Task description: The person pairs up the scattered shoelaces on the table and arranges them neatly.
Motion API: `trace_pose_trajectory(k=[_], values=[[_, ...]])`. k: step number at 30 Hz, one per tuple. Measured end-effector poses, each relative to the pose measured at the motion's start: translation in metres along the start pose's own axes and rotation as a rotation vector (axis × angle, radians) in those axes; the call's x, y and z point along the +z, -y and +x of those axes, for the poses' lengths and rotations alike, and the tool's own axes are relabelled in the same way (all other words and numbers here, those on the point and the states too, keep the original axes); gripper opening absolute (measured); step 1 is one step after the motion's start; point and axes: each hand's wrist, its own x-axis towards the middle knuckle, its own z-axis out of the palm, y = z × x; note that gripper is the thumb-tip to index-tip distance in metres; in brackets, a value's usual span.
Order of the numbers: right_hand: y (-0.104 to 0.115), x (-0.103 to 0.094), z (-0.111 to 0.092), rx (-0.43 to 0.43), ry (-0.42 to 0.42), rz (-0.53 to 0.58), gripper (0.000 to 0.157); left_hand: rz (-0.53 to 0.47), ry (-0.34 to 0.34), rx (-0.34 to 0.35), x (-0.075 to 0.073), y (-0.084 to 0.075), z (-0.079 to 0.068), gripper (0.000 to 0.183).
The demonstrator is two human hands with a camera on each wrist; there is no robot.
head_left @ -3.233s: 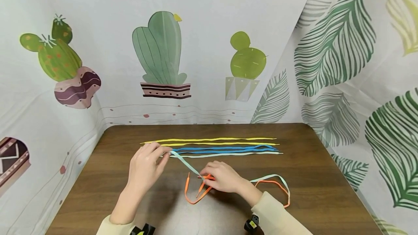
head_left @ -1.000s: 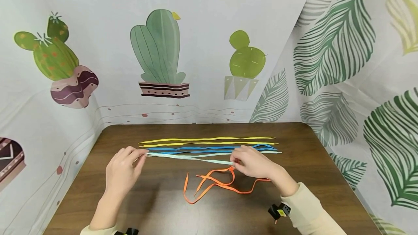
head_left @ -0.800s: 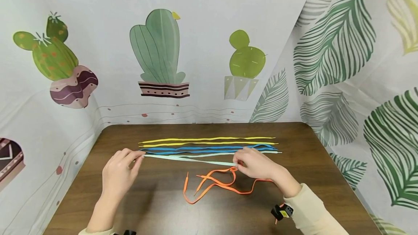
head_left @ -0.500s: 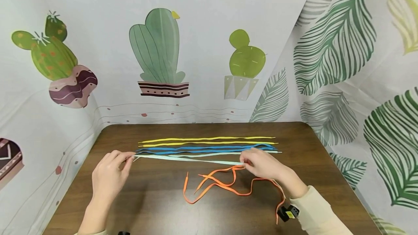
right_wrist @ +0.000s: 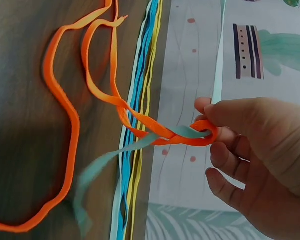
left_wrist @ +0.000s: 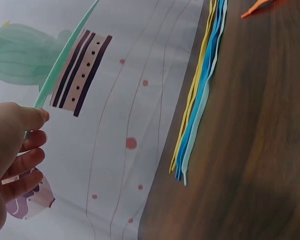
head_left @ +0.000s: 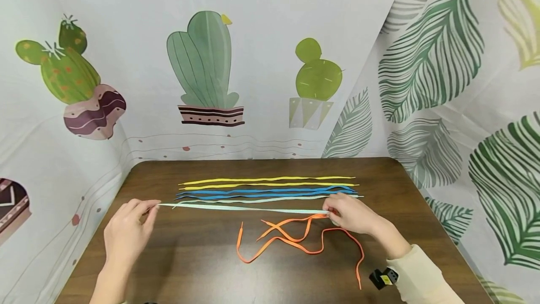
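A mint green shoelace (head_left: 253, 209) is stretched nearly level between the two hands, above the table. My left hand (head_left: 128, 231) pinches it near one end between thumb and forefinger. Farther along, my right hand (head_left: 356, 217) pinches the same lace. In the right wrist view an orange shoelace (right_wrist: 101, 97) loops round the mint lace at the right fingertips, and the mint lace's loose tail (right_wrist: 97, 167) hangs below. More orange lacing (head_left: 249, 261) lies in curves on the table. Part of the loop is hidden by the fingers.
Behind the held lace lie straight rows: another mint lace (head_left: 282, 198), blue laces (head_left: 253, 196) and yellow laces (head_left: 270, 179). They rest on a brown wooden table (head_left: 202, 266). A patterned cloth (head_left: 270, 60) hangs beyond its back edge.
The left hand has moved left and the right hand rightward, drawing the mint lace out longer between them. Its trailing loop at the right has pulled in, and the orange loop has shifted right.
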Motion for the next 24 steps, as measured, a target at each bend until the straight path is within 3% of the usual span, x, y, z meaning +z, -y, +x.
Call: trace_pose_trajectory(k=[5,15,24], values=[[-0.006,-0.001,-0.007,0.014,0.007,0.017,0.008,0.023,0.035,-0.031,-0.003,0.009,-0.006,0.016],[-0.015,0.003,-0.020,0.045,-0.041,0.063,0.017,0.033,0.060,-0.083,-0.004,0.020,-0.016,0.014],[-0.021,0.009,-0.037,0.078,-0.017,0.082,0.018,0.052,0.089,-0.093,-0.008,0.027,-0.019,0.018]])
